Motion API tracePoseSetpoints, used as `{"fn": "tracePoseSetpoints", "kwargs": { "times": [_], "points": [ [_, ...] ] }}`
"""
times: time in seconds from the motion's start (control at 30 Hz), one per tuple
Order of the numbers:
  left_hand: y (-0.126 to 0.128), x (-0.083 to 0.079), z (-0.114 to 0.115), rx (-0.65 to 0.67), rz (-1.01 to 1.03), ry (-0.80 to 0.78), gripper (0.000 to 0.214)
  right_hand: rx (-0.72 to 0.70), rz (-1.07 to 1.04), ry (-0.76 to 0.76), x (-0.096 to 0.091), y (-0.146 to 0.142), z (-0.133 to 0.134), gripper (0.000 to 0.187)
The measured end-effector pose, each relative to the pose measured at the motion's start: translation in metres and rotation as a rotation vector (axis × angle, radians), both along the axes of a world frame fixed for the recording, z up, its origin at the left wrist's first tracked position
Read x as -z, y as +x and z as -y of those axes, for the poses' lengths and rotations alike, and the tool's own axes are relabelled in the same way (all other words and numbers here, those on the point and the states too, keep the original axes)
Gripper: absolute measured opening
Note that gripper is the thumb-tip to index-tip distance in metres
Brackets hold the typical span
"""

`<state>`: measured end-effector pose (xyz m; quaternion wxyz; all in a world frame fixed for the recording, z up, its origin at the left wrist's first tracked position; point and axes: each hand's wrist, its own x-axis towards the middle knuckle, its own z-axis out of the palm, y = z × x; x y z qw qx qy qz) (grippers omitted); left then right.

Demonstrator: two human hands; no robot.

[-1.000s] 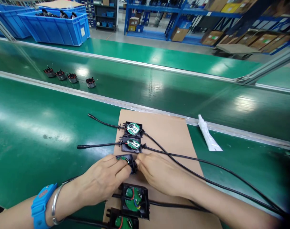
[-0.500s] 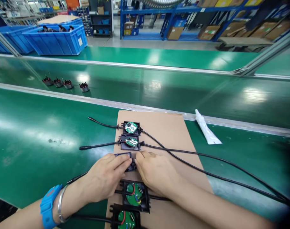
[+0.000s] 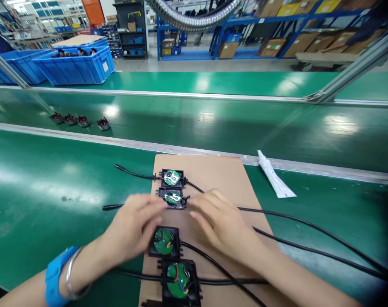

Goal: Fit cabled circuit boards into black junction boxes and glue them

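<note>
My left hand [image 3: 134,224] is open, its fingertips at the left end of a black plastic housing [image 3: 181,204] with a small green circuit board [image 3: 172,198] in it. At that housing's right end, by its cable, is my right hand [image 3: 217,217], also open with thumb and fingers apart. Whether either hand touches the housing I cannot tell. Just beyond lies a similar housing with a circuit board [image 3: 172,178]. Nearer to me, below my hands, are a third housing with a round green board [image 3: 163,241] and a fourth with coloured wires on its board [image 3: 178,279].
The housings rest on a cardboard sheet [image 3: 209,166] on the green table. Black cables [image 3: 296,218] run off to the right. A white tube [image 3: 275,177] lies at the right. Several round metal parts [image 3: 82,121] stand beyond the rail, and a blue crate [image 3: 74,66] farther back.
My hands have come away from the third housing and moved to the second, opening as they went. The third housing now sits nearer to me, its board uncovered. The view has tilted slightly.
</note>
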<state>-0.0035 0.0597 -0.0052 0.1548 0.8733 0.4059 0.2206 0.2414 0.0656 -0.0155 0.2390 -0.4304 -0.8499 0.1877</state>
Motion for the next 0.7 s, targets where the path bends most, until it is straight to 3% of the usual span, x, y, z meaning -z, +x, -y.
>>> {"fn": "tracePoseSetpoints", "kwargs": {
  "times": [0.07, 0.17, 0.3, 0.43, 0.7],
  "points": [
    [-0.003, 0.003, -0.020, -0.128, -0.068, -0.003, 0.019, 0.054, 0.003, 0.023, 0.005, 0.005, -0.012, 0.021],
    [-0.008, 0.002, -0.034, -0.168, -0.126, -0.140, 0.004, 0.061, -0.034, -0.038, 0.009, 0.009, -0.015, 0.017],
    [-0.013, -0.011, -0.031, -0.157, -0.073, -0.256, 0.019, -0.008, -0.040, -0.073, -0.012, 0.009, -0.002, 0.022],
    [-0.005, -0.012, -0.034, -0.122, -0.130, -0.185, 0.020, -0.089, 0.106, -0.126, -0.030, 0.001, -0.001, 0.027],
    [0.004, 0.005, -0.046, -0.087, -0.224, -0.076, 0.015, -0.136, 0.273, -0.229, -0.032, -0.014, -0.029, 0.024]
  ]
}}
